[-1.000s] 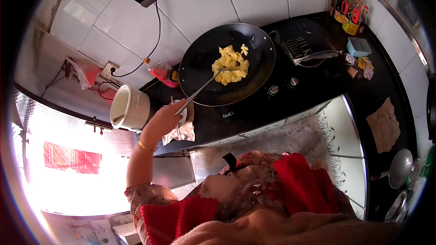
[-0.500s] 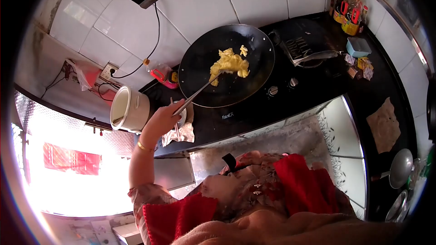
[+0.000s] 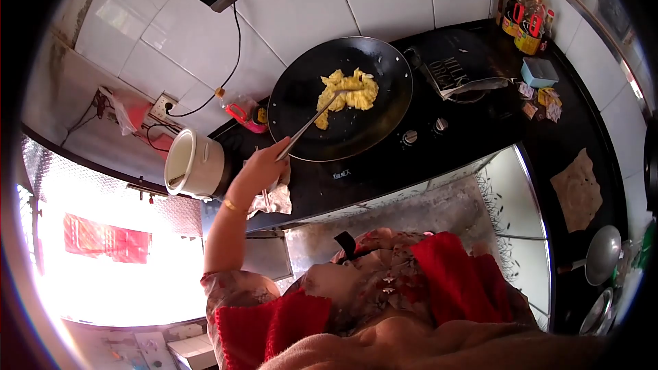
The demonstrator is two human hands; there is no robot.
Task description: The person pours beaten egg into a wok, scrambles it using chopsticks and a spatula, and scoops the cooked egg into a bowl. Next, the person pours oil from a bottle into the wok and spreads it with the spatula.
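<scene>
My left hand (image 3: 263, 168), with a gold bracelet at its wrist, is closed around the end of a long metal utensil (image 3: 308, 127). The utensil's far end rests in yellow scrambled egg (image 3: 358, 94), in a large black wok (image 3: 296, 81) on the stove. Some small egg bits lie apart from the main heap. Below and beside my left hand is a patterned cloth (image 3: 275, 201), with a bowl and chopsticks partly hidden behind the hand. My right hand is out of view.
A white pot (image 3: 195, 164) stands left of the wok, near an oil bottle (image 3: 241, 111). To the right are a black bag (image 3: 454, 68), stove knobs (image 3: 410, 138), a blue container (image 3: 539, 72), small packets (image 3: 548, 99), sauce bottles (image 3: 529, 31) and a ladle (image 3: 603, 255).
My left hand has moved right and up toward the wok with the utensil. The egg was pushed together, and is now spread wider toward the upper right.
</scene>
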